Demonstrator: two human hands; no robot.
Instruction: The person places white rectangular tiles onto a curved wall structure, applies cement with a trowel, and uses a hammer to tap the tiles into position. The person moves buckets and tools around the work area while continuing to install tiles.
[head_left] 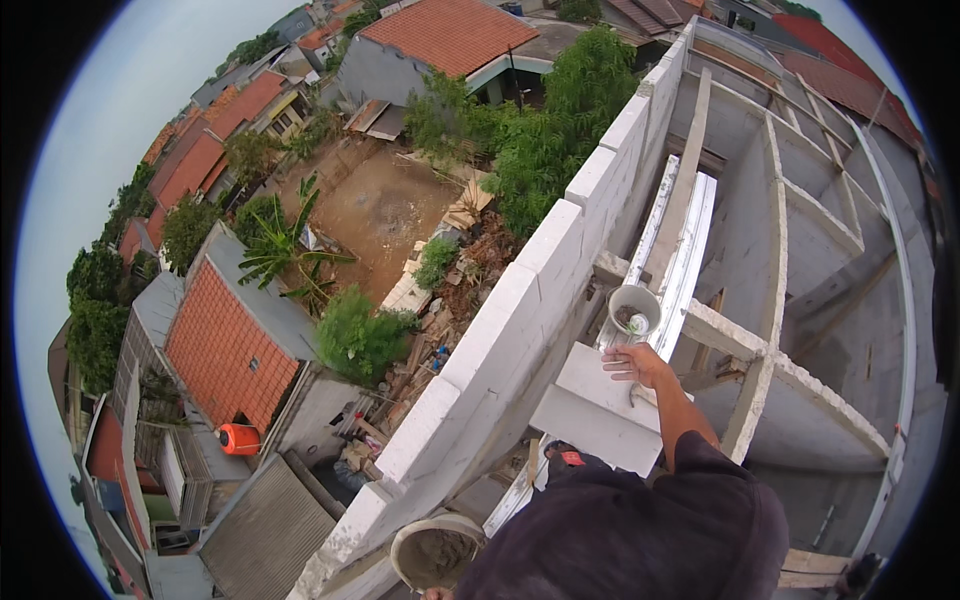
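Note:
My right hand (638,364) reaches forward with its fingers spread and nothing held in them. It is over the white lightweight blocks (600,383), just short of a small pale bucket (635,311) that has a little material and a whitish-green item inside. A thin curved piece of metal (640,396) shows beside my wrist. Of my left hand (437,594) only a bit shows at the lower edge, by the rim of a larger bucket (403,553) holding grey mortar (436,556). Its fingers are mostly hidden.
A white block wall (520,290) runs along my left, with a drop to houses and a dirt yard (385,205) beyond. Planks (685,170) and white metal-like lengths (690,260) lie ahead. Concrete beams (775,240) cross open rooms far below on the right.

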